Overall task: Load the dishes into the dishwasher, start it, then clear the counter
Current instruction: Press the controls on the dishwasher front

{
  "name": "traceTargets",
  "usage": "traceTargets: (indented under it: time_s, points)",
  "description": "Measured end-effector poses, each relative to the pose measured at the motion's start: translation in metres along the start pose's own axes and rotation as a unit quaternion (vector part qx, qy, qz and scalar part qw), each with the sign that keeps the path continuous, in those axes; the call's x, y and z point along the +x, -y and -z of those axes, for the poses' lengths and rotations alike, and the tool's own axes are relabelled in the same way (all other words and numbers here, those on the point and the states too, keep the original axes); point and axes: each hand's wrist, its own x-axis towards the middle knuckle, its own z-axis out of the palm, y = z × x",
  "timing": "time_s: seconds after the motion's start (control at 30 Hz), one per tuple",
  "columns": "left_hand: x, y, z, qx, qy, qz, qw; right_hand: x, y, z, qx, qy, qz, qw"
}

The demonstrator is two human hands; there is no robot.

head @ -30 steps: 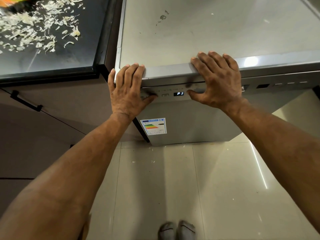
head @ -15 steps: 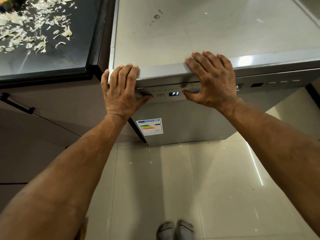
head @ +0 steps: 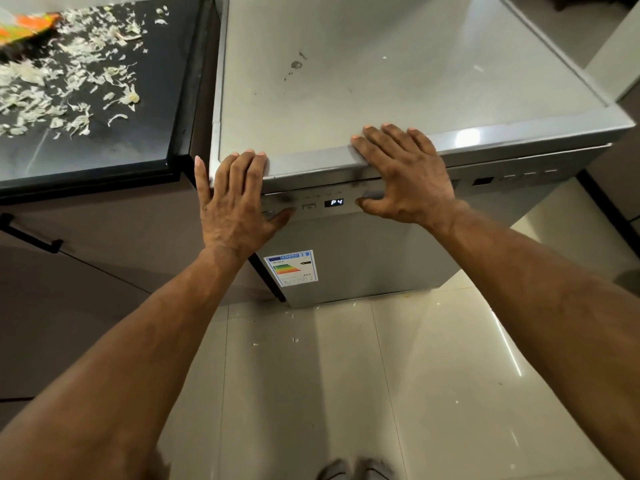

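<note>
On the front edge, left hand: fingers laid straight over the corner of the grey metal freestanding dishwasher; thumb pressed on the control strip; nothing gripped.
Right hand: fingers spread flat on the top edge, thumb set against the strip; nothing gripped.
Display: "P4" is shown between the two thumbs.
Door: closed; a coloured energy label is fixed below the left hand.
Black counter: located left of the dishwasher, strewn with pale vegetable shreds.

- Dishwasher: brushed grey metal, satin; top smudged.
- Counter: glossy black, smooth.
- Floor tiles: polished, reflective.
- Energy label: printed paper.
</note>
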Motion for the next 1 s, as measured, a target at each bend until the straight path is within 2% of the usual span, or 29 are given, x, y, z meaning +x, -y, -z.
traceTargets:
  time_s: [0.1,0.23,0.43,0.7,0.83,1.0]
  points:
    - [0.002,-0.005,0.009,0.010,0.029,-0.017,0.999,-0.001,-0.004,0.003,0.005,0.020,0.007,1.000]
    - [0.010,-0.030,0.014,-0.020,0.056,-0.113,0.992,-0.014,-0.021,0.007,-0.003,0.024,0.022,0.999]
    - [0.036,-0.099,0.014,-0.032,0.069,-0.174,0.982,-0.057,-0.097,0.014,-0.034,0.030,0.006,0.999]
    - [0.074,-0.191,0.005,-0.019,0.106,-0.198,0.974,-0.101,-0.201,0.020,-0.077,0.008,0.031,0.997]
    - [0.093,-0.226,0.001,-0.002,0.091,-0.199,0.976,-0.115,-0.248,0.015,-0.084,0.002,0.047,0.995]
    - [0.115,-0.262,-0.004,0.020,0.078,-0.238,0.968,-0.122,-0.288,0.011,-0.087,-0.002,0.073,0.994]
